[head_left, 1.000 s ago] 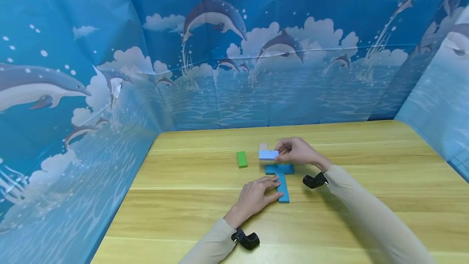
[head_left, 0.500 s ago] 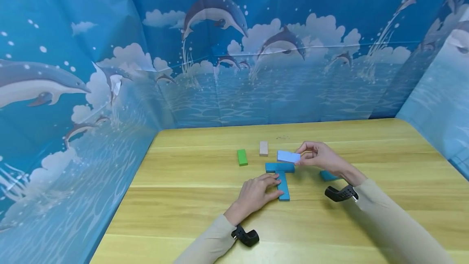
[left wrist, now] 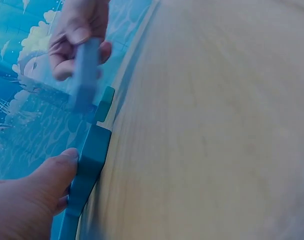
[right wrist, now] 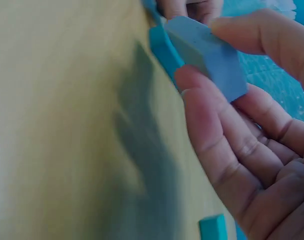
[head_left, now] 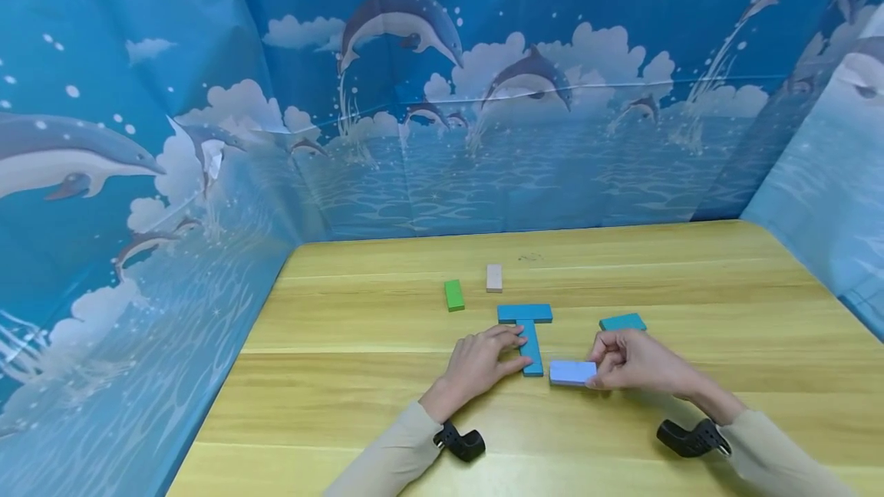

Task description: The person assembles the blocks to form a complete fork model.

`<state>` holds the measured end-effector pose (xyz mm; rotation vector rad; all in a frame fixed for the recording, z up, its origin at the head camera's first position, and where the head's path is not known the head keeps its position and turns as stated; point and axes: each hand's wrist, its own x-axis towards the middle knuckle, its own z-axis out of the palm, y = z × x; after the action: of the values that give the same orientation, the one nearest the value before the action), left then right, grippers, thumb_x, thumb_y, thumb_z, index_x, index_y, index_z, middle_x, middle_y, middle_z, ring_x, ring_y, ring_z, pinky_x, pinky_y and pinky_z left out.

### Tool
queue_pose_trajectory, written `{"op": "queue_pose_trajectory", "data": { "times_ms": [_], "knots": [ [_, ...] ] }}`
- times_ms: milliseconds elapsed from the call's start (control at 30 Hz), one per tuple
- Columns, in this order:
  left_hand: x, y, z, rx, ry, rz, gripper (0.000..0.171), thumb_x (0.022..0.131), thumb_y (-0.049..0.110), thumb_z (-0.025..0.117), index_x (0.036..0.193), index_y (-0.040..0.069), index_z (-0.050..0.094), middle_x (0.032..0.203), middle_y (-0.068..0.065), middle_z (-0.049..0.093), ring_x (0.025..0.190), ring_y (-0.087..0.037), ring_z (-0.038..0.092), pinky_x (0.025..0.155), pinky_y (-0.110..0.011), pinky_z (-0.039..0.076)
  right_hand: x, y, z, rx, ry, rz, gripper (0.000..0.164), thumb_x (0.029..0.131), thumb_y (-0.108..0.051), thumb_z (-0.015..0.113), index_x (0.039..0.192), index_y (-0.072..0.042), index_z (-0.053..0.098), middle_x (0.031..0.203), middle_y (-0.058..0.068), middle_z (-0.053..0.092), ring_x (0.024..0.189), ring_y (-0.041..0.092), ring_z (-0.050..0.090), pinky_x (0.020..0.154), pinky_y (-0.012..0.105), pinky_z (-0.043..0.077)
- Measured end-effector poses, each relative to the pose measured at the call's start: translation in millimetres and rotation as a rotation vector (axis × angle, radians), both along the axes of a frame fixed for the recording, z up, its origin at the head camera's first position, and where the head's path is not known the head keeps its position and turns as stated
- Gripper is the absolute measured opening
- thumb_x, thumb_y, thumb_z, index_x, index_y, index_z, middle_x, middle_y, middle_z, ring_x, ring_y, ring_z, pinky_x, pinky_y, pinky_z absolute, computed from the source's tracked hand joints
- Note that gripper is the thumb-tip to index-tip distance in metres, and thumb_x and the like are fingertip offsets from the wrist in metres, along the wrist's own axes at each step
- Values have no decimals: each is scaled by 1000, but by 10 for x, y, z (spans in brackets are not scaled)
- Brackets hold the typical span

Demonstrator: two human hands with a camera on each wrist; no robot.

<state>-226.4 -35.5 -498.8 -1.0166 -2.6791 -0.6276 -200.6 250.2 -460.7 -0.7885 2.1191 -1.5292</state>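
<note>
In the head view two blue blocks lie flat as a T: the crosspiece point(head_left: 523, 312) is farther away and the stem point(head_left: 530, 347) points toward me. My left hand point(head_left: 480, 363) rests against the stem's left side, with fingertips and thumb touching it. My right hand point(head_left: 635, 363) pinches a pale lavender-blue block point(head_left: 570, 373) between thumb and fingers, to the right of the stem's near end. In the right wrist view this block point(right wrist: 227, 75) is held above the tabletop, which carries a shadow. Just beyond the right hand lies a teal block point(head_left: 624, 321), partly covered by it.
A green block point(head_left: 453, 295) and a pale pinkish block point(head_left: 494, 278) lie on the wooden table point(head_left: 359, 390), beyond the T and to its left. A blue dolphin-print curtain point(head_left: 442, 175) encloses the back and sides. Each wrist bears a black camera mount.
The right hand has carried the lavender-blue block from beyond the crosspiece toward me and rightward, beside the stem. The pinkish and teal blocks are now uncovered. The left hand has stayed on the stem.
</note>
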Motion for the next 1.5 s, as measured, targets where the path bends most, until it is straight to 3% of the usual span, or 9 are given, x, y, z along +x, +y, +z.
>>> {"op": "queue_pose_trajectory", "data": {
  "times_ms": [200,467,567,733,900,1067,1267,1367,1500],
  "knots": [
    [7,-2,3,-10,-3,5,42,91,51,57,118,22,68,129,9,57,81,-9,66,45,-11,32,180,41,-79,70,19,11,23,79,-9,76,92,0,59,69,4,64,61,9,59,55,25,48],
    [12,5,10,-6,6,2,41,90,50,58,118,21,69,129,9,57,82,-9,66,45,-10,32,398,-124,11,318,336,-39,27,73,-33,82,85,-17,64,71,-14,58,60,0,52,51,23,46],
    [10,3,4,1,6,-3,41,90,49,58,118,21,69,129,9,57,83,-9,66,45,-10,32,453,-206,23,374,387,-59,26,72,-34,83,80,-19,63,69,-16,55,60,-1,50,51,22,44],
    [9,3,-9,12,-2,-6,41,90,49,59,118,21,69,129,9,57,81,-8,66,44,-11,32,514,-298,6,373,431,-78,29,70,-30,84,78,-18,59,66,-15,52,58,-2,47,50,21,43],
    [10,-1,-18,22,2,2,41,90,49,59,118,21,69,129,10,57,81,-8,66,44,-10,32,555,-368,-10,358,461,-77,38,74,-36,81,95,-12,59,66,-17,48,55,-4,43,47,20,40],
    [1,-5,-30,32,13,0,40,90,49,59,117,21,69,128,10,57,78,-7,65,45,-10,32,568,-402,8,344,446,1,53,78,-38,77,116,-7,58,68,-19,49,55,-4,44,47,19,40],
    [-4,-5,-38,36,10,-9,40,90,48,60,116,20,70,128,8,59,77,-8,65,47,-9,34,536,-418,26,340,405,94,46,86,-31,71,122,-4,61,74,-19,50,58,-2,46,50,19,41],
    [-8,1,-33,27,15,-9,41,90,50,58,117,21,70,127,8,59,78,-8,65,48,-9,34,531,-425,27,377,491,90,44,86,-33,71,120,-7,65,79,-18,50,60,-2,44,52,19,39],
    [-15,-2,-24,30,9,-3,41,90,50,58,117,21,70,127,9,58,77,-8,65,47,-9,33,535,-455,21,414,670,74,42,82,-36,74,115,-10,69,92,-14,53,70,-2,44,58,20,42]
  ]
}}
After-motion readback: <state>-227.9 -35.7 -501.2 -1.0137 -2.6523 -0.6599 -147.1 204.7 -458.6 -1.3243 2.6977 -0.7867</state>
